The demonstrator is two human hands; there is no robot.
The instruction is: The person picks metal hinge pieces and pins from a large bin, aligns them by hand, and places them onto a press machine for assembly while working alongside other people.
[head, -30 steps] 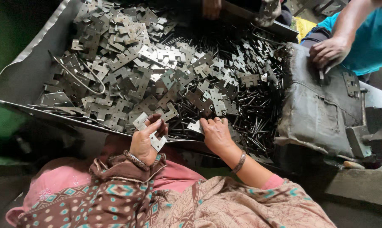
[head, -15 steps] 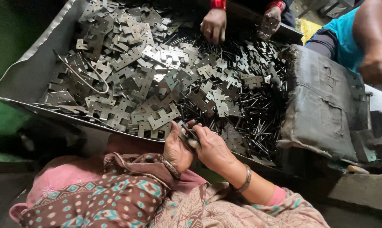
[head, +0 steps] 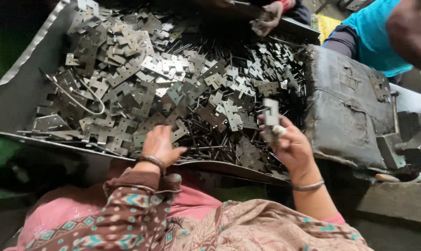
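Right hand (head: pixel 291 146) raised above near edge of sheet-metal tray (head: pixel 15 100), fingers pinched on a flat hinge leaf (head: pixel 270 114), blurred; a thin pin may sit with it, cannot tell. Leaf held upright, long axis roughly vertical, well clear of the pile below. Right wrist bent back, palm toward camera, metal bangle (head: pixel 307 187) on forearm.

Left hand (head: pixel 160 146) low, palm down, fingers loosely spread and resting on the near fringe of the heap of hinge leaves (head: pixel 140 79); not closed on anything visible. Patterned sleeve (head: pixel 136 204) over left forearm, bangle at wrist.

Held leaf lies right of the left hand and higher, the two hands well apart. Dark steel pins (head: pixel 210 135) strewn between them and just ahead, long axes mostly running left-right to diagonal; left hand the nearer to loose leaves, both about equally near to pins.

Bent wire loop (head: pixel 78 100) on left part of heap. Dark worn metal block (head: pixel 347 107) just right of tray. Another person's hand (head: pixel 266 21) at far rim, touching parts; a second person in a turquoise shirt (head: pixel 375 35) at far right.
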